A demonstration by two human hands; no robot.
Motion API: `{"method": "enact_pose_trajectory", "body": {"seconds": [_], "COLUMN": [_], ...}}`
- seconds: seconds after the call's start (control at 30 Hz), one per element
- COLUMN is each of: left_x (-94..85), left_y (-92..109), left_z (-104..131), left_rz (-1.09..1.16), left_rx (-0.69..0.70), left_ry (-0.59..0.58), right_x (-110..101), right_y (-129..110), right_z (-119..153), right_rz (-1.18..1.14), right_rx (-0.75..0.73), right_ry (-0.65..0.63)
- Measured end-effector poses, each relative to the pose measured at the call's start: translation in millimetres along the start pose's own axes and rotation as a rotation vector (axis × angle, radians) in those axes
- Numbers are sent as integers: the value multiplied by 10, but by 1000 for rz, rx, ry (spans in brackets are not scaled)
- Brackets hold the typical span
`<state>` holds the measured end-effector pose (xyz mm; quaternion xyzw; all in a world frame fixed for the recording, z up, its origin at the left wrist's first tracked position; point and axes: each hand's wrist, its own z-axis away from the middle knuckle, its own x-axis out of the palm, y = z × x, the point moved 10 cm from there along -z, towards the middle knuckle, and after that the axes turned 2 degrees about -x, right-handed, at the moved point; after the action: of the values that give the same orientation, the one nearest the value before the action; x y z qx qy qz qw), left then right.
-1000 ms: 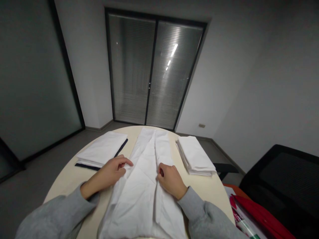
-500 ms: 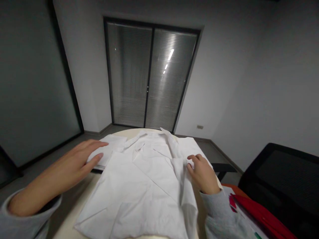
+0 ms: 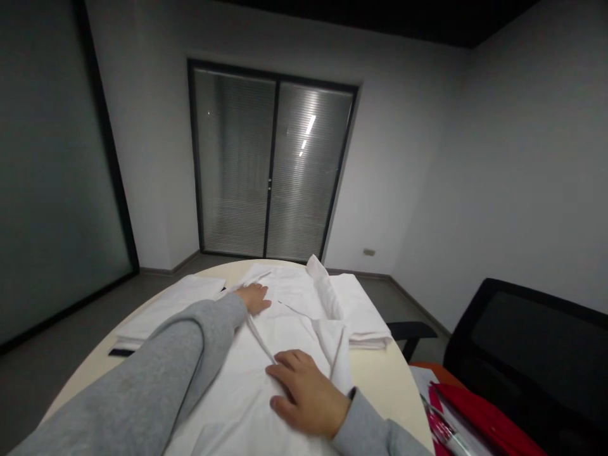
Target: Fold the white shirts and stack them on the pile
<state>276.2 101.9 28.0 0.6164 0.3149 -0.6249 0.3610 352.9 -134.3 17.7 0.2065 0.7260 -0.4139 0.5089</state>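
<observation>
A white coat with a collar and front opening lies spread on a round, pale table. My left hand rests on its upper left part near the collar, fingers stretched out over the cloth. Lower down on the coat's front is my right hand, thumb and fingers apart, holding nothing visible. My left sleeve covers the coat's left side, and the bottom edge runs out of view.
A folded white cloth lies right of the coat, another white folded cloth at left over something dark. A black mesh chair with red items on its seat stands at right. Beyond the table is a double glass door.
My left hand has moved right, from the left cloth onto the coat's upper part. My right hand has moved left and nearer, from the coat's right edge onto its front. The view has tilted up.
</observation>
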Motion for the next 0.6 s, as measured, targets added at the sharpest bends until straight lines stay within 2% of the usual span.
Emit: {"method": "enact_pose_trajectory", "body": {"seconds": [0.17,0.3,0.4,0.47,0.53,0.6], "left_x": [98,53,-110,-275,-442,-558], "left_y": [-402,-831,-1194,-1398,-1543,-1602], "left_z": [-349,-471,-438,-392,-344,-300], "left_rz": [-14,-49,-76,-101,-137,-170], "left_rx": [-129,-318,-450,-492,-502,-479], "left_ry": [0,12,69,127,174,195], "right_x": [5,86,130,150,158,150], "right_y": [86,188,234,251,261,260], "right_z": [-1,-53,-86,-95,-97,-103], "right_rz": [-62,-91,-103,-108,-112,-110], "right_rx": [20,45,63,88,111,111], "right_ry": [10,-36,-82,-115,-134,-124]}}
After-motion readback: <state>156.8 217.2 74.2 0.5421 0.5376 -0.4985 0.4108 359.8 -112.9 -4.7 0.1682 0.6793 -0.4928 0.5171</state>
